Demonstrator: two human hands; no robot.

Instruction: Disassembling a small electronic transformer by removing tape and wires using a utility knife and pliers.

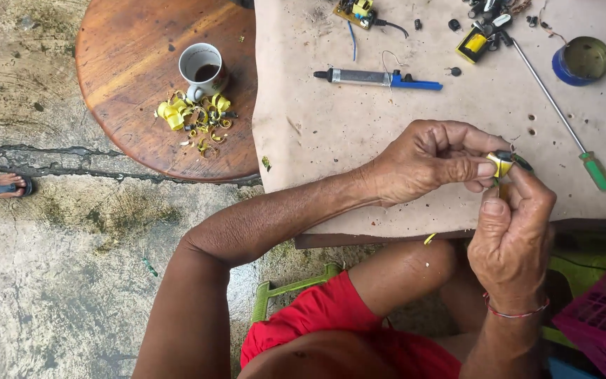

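Observation:
Both hands meet over the near edge of a beige work table [331,133]. My left hand [426,160] pinches a small part wrapped in yellow tape [503,163] between thumb and fingers. My right hand [510,231] comes up from below, its thumb and forefinger gripping the same yellow part from the other side. A red thread bracelet circles my right wrist. What the part is cannot be made out.
A blue and silver desoldering pump [376,78], a long green-handled screwdriver [562,119], a blue round tin [581,61] and a yellow-taped transformer [474,45] lie on the table. A white cup [203,69] and yellow tape scraps [194,116] sit on a round wooden table [128,77]. A sandalled foot [1,187] is at left.

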